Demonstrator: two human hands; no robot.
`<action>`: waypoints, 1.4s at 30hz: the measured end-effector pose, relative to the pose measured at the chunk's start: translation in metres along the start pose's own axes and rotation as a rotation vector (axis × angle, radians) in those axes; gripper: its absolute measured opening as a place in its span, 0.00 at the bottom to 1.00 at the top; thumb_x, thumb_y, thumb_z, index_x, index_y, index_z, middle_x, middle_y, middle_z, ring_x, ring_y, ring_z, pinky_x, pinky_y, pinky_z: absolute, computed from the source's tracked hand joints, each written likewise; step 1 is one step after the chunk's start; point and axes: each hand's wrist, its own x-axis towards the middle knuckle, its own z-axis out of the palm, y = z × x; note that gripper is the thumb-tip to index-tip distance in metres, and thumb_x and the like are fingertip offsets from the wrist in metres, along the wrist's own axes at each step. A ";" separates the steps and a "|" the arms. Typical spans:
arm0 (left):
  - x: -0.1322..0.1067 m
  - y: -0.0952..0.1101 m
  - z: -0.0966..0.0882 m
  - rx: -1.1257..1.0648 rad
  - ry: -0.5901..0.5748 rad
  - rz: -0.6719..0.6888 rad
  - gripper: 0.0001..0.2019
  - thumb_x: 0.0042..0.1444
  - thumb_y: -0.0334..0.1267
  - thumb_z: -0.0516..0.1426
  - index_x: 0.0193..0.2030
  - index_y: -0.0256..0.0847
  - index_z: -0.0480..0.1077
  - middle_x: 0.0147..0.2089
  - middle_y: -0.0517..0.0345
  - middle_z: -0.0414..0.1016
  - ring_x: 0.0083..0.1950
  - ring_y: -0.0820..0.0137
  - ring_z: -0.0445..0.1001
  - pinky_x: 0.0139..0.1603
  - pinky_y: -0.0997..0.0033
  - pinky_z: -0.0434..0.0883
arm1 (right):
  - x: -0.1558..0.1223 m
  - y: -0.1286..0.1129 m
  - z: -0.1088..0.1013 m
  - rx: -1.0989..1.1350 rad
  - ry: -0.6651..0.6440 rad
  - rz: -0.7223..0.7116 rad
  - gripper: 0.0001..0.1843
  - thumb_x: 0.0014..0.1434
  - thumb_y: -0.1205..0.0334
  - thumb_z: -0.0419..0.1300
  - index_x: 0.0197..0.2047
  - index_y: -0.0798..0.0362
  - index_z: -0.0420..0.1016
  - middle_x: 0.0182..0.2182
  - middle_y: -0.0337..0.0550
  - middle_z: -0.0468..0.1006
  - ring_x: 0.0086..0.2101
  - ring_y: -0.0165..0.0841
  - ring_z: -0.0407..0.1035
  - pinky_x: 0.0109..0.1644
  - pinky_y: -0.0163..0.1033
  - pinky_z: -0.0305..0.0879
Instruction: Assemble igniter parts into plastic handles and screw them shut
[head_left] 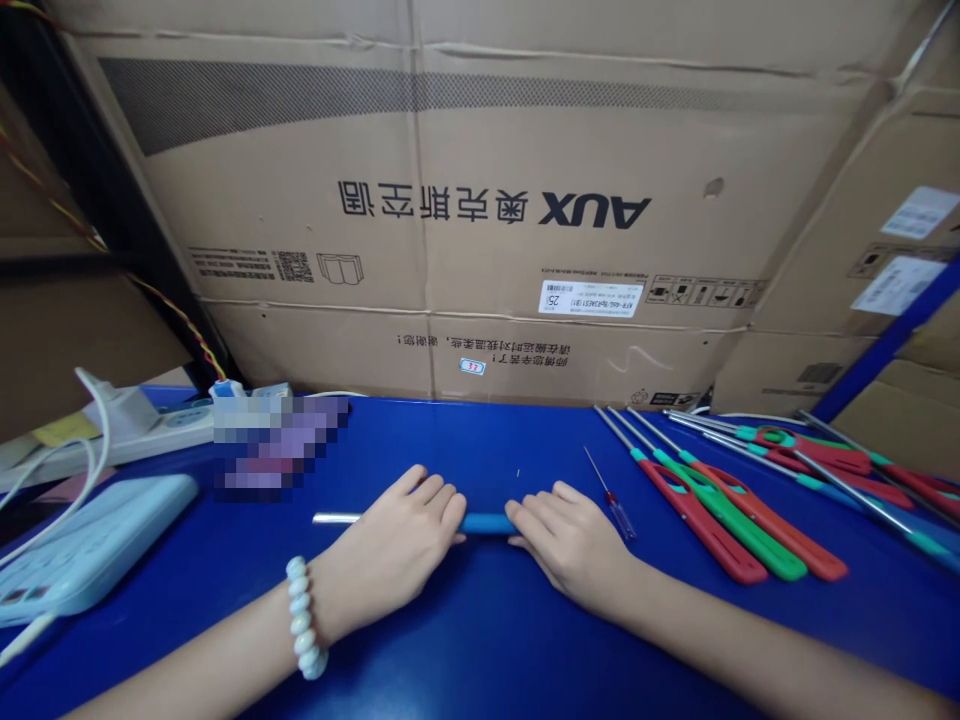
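Observation:
A blue long-nosed lighter [486,523] lies crosswise in front of me, its silver tube pointing left. My left hand [409,545], with a beaded bracelet at the wrist, is closed around its front part, so the trigger area is hidden. The fingers of my right hand [566,545] are closed over the handle's right end. Between the two hands a short stretch of blue handle shows. Just right of my right hand is a small screwdriver [616,505] with a clear purplish handle and thin shaft.
To the right lie a red lighter [701,520], a green lighter [757,525], an orange lighter [799,530] and several more beyond. A light blue power bank [97,545] with cables and a white power strip [180,428] occupy the left. A cardboard sheet [480,130] walls the back of the blue table [420,660].

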 end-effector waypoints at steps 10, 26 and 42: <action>0.001 0.002 0.010 -0.075 0.104 0.036 0.10 0.66 0.35 0.44 0.39 0.38 0.65 0.33 0.56 0.69 0.33 0.65 0.67 0.36 0.65 0.58 | -0.001 0.001 -0.004 0.208 -0.077 0.173 0.16 0.64 0.51 0.51 0.44 0.56 0.68 0.35 0.46 0.77 0.33 0.36 0.70 0.38 0.41 0.59; -0.004 -0.027 -0.002 -0.283 0.002 0.050 0.10 0.62 0.38 0.52 0.49 0.40 0.64 0.53 0.51 0.66 0.51 0.63 0.65 0.51 0.62 0.63 | -0.002 0.016 0.004 0.295 -0.195 0.569 0.17 0.63 0.70 0.49 0.53 0.50 0.69 0.45 0.47 0.70 0.44 0.38 0.65 0.47 0.46 0.64; -0.002 -0.009 0.005 -0.486 -0.035 0.043 0.07 0.65 0.38 0.48 0.42 0.39 0.65 0.45 0.53 0.69 0.44 0.66 0.68 0.46 0.66 0.64 | 0.001 0.012 0.000 0.222 -0.222 0.387 0.09 0.61 0.75 0.51 0.35 0.54 0.68 0.37 0.44 0.71 0.36 0.36 0.62 0.41 0.42 0.62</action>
